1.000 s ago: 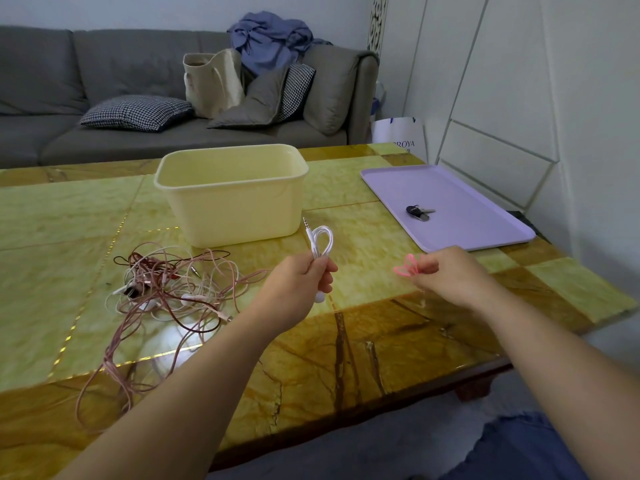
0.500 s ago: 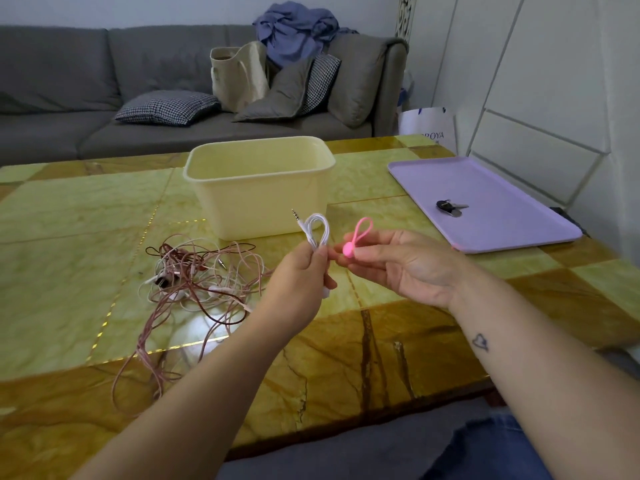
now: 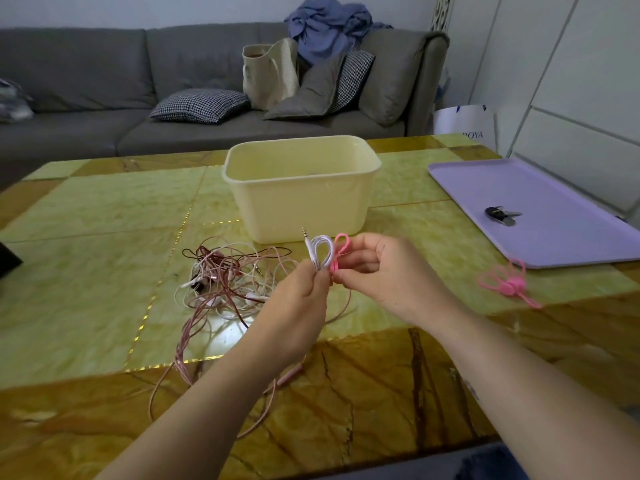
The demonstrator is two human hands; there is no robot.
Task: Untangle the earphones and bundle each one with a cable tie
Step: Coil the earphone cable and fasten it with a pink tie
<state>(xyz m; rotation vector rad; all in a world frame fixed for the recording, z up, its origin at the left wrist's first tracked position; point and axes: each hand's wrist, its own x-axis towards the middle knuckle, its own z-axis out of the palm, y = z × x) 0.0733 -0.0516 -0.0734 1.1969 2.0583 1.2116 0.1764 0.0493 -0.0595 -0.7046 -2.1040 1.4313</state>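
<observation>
My left hand (image 3: 298, 303) grips a coiled white earphone cable (image 3: 322, 251), its loops and jack plug sticking up above the fingers. My right hand (image 3: 384, 271) pinches a pink cable tie (image 3: 341, 249) right against the white coil. A tangle of pink, white and dark red earphones (image 3: 228, 278) lies on the table left of my hands, with long pink strands trailing toward the front edge. Several spare pink cable ties (image 3: 507, 284) lie on the table to the right.
A cream plastic tub (image 3: 301, 188) stands just behind my hands. A lilac tray (image 3: 554, 237) holding keys (image 3: 500, 214) sits at the right. The marble table (image 3: 86, 271) ends close to me. A grey sofa with cushions and a bag lies beyond.
My right hand has brought the pink cable tie leftward until it touches the white coil. The camera has turned, bringing the spare ties on the right into view.
</observation>
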